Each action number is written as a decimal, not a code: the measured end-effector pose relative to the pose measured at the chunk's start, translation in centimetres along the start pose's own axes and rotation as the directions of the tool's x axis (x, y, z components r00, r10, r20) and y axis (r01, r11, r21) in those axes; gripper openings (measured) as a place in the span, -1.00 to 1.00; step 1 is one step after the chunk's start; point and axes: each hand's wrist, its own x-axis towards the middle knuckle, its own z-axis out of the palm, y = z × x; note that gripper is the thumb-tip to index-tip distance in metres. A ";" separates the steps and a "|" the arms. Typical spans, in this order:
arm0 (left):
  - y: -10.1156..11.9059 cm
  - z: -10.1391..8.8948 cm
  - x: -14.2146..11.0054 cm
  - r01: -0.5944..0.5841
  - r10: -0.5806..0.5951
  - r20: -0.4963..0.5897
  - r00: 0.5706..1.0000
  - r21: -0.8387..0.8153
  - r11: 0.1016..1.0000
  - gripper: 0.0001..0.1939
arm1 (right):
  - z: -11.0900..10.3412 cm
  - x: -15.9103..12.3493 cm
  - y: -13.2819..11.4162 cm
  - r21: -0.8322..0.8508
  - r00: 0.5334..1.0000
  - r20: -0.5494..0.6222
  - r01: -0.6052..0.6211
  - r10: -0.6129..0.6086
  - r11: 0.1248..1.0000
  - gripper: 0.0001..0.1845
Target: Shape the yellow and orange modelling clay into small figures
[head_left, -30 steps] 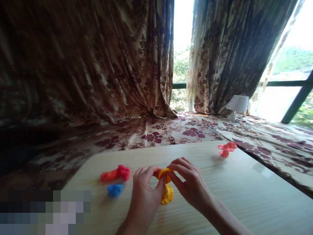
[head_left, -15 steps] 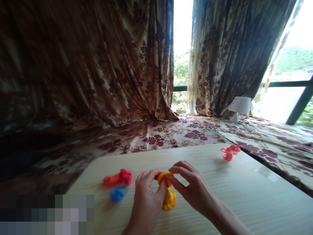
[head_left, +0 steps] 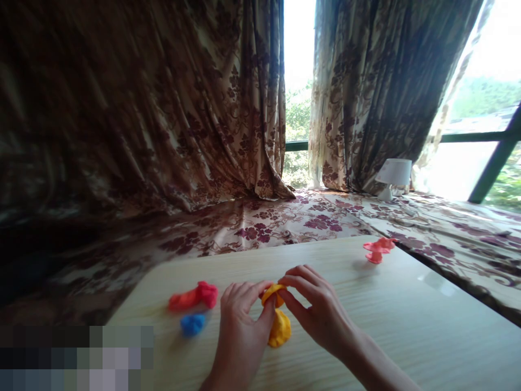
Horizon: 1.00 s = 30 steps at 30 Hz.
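Head view: left hand (head_left: 240, 331) and right hand (head_left: 315, 312) pinch the yellow clay (head_left: 278, 320), shaping it; next calls for gentle pressing.

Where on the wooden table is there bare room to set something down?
The table is bare between the right hand and the pink clay shape. It is crowded left of the left hand, where the red clay and blue clay lie, with yellow clay between the hands.

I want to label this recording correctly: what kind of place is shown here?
Probably a room in a home, by a window. Long floral curtains hang before the glass, a matching floral cloth covers the ledge with a small white lamp, and the hands work yellow clay on a wooden table.
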 end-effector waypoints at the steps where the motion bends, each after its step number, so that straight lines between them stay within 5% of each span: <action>1: 0.0 0.0 0.0 0.018 -0.018 -0.011 1.000 -0.007 1.000 -0.84 | 0.0 0.0 0.0 -0.002 1.000 -0.003 -0.004 0.004 1.000 -0.89; 5: 0.1 0.1 0.0 0.071 -0.072 -0.024 0.997 -0.029 0.997 -0.84 | 0.1 -0.1 0.0 -0.015 1.000 0.001 -0.018 0.018 1.000 -0.91; 16: 0.2 0.1 0.1 -0.025 0.026 -0.009 1.000 0.042 0.999 -0.84 | -0.1 0.0 -0.1 -0.006 0.999 0.024 0.026 -0.026 1.000 -0.84; 23: 0.2 0.0 -0.2 0.154 -0.153 0.014 0.988 -0.052 0.987 -0.79 | -0.1 0.0 -0.2 -0.013 1.000 0.013 -0.018 0.019 1.000 -0.89; 30: 0.2 0.2 -0.1 0.082 -0.083 -0.011 0.997 -0.027 0.996 -0.83 | 0.0 0.0 0.0 -0.011 1.000 0.016 0.007 -0.007 1.000 -0.85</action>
